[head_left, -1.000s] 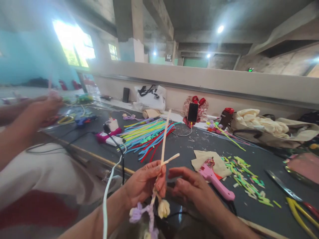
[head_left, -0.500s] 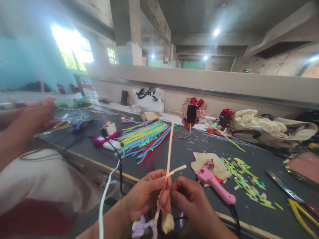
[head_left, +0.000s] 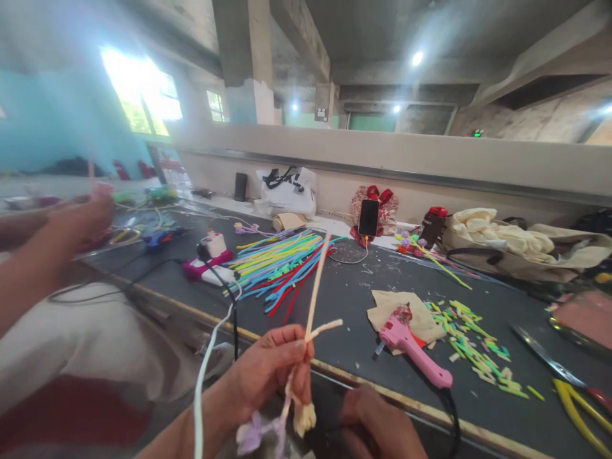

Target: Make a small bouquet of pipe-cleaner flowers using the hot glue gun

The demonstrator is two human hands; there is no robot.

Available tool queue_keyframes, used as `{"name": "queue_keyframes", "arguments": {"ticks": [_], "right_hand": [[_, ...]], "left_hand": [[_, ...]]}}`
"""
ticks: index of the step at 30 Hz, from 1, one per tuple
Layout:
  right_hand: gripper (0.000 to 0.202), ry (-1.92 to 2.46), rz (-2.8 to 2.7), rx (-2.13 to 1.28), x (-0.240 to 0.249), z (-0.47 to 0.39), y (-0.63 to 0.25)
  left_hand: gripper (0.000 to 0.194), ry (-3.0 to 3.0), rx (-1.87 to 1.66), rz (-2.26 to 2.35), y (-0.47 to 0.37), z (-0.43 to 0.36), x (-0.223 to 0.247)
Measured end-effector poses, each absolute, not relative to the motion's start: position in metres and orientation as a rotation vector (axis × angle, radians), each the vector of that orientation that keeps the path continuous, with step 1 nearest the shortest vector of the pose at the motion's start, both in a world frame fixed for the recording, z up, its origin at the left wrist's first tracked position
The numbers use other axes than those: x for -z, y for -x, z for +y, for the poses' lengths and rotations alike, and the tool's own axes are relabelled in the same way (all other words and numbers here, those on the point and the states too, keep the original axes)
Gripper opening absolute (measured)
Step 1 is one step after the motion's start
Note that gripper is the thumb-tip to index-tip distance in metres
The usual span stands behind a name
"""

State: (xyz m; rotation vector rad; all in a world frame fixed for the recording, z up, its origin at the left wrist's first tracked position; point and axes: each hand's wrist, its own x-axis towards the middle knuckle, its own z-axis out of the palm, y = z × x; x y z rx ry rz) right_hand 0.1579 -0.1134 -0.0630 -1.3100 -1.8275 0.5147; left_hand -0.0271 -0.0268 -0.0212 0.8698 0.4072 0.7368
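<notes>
Pinched in my left hand point(head_left: 275, 363) is a cream pipe cleaner point(head_left: 317, 287) that points up, with a short piece point(head_left: 327, 327) branching right. Below those fingers hang a pale yellow tufted flower point(head_left: 305, 419) and a lilac flower point(head_left: 253, 433). My right hand point(head_left: 375, 417) is apart from it, low at the table's front edge, its fingers curled and blurred; whether it holds anything is unclear. A pink glue gun point(head_left: 415, 357) lies on a beige cloth point(head_left: 382, 306) to the right. Behind my left hand spreads a bundle of coloured pipe cleaners point(head_left: 272, 261).
Cut green and yellow bits point(head_left: 478, 347) and yellow-handled scissors point(head_left: 571, 395) lie right. A power strip point(head_left: 208, 268), a white cable point(head_left: 203, 376) and another person's hands point(head_left: 90, 213) are left. A phone point(head_left: 368, 218) and bags stand behind.
My right hand has moved down, away from my left hand. My left hand has shifted slightly left with the cream pipe cleaner and flowers, and the pipe cleaner leans more.
</notes>
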Motion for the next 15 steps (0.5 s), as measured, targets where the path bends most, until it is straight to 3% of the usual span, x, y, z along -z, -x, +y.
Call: {"name": "queue_keyframes", "arguments": {"ticks": [3,7,15], "right_hand": [[0.016,1.171,-1.796,-0.450,0.039,-0.103,-0.151],[0.011,1.161,-1.622,-0.420,0.013,-0.091,-0.143],[0.011,1.230,-1.505,-0.522,0.020,-0.084,-0.135]], "left_hand": [[0.015,-0.945,-0.695,0.502,0.018,-0.036,0.017],[0.018,-1.092,-0.670,0.620,0.011,-0.044,0.011],[0.027,-1.471,-0.716,0.836,0.007,-0.044,0.014]]}}
